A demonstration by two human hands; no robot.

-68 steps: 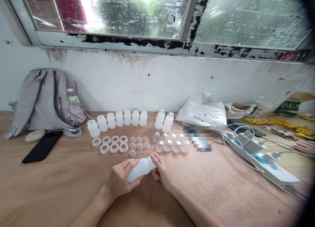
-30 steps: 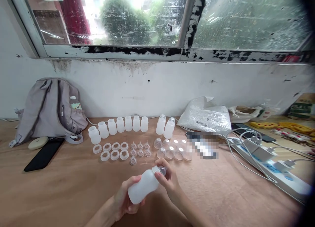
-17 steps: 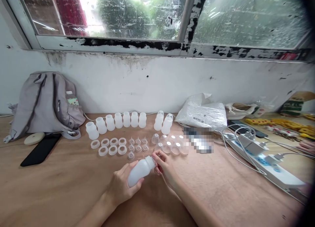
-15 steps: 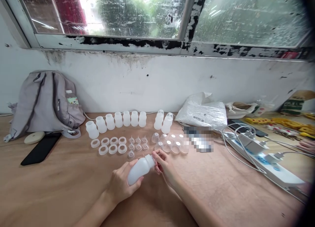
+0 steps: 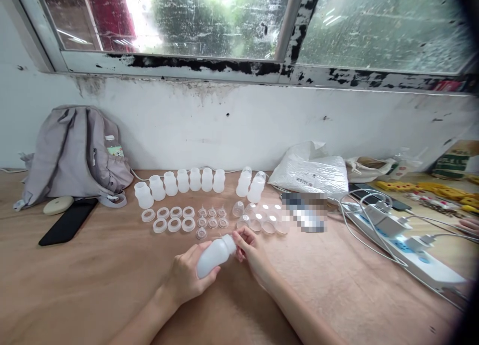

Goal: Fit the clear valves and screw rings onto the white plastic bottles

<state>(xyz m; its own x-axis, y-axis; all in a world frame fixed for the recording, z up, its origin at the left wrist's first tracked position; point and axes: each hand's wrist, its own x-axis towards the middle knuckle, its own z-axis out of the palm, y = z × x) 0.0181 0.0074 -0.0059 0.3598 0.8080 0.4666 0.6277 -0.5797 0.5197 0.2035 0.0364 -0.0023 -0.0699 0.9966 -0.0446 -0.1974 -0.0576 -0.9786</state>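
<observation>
A soft grey backpack (image 5: 75,155) sat at the far left of the brown surface (image 5: 93,285), close to the wall (image 5: 205,130), with a drink bottle (image 5: 113,147) in its side pocket. In front of it lay a round cream disc (image 5: 58,205), just beside a black phone (image 5: 68,222). Next, seven cloudy white open bottles (image 5: 170,184) stood in a row, and seven white rings (image 5: 174,230) lay in front of them. The left hand (image 5: 189,274) was wrapped around a white baby bottle (image 5: 215,257). It was tipped, with its top up to the right, in front of seven small clear nipples (image 5: 212,213). The right hand (image 5: 252,250) had bent fingers touching the baby bottle's top end, but I could not tell if they were squeezing it. Behind, two capped bottles (image 5: 255,188) stood side by side, with loose clear caps (image 5: 238,208) nearby. Farther right came a shiny plastic bag (image 5: 310,168) and a white power strip (image 5: 437,267) with plugs (image 5: 385,220) in it. Part of another person's hand (image 5: 469,225) showed at the right edge.
</observation>
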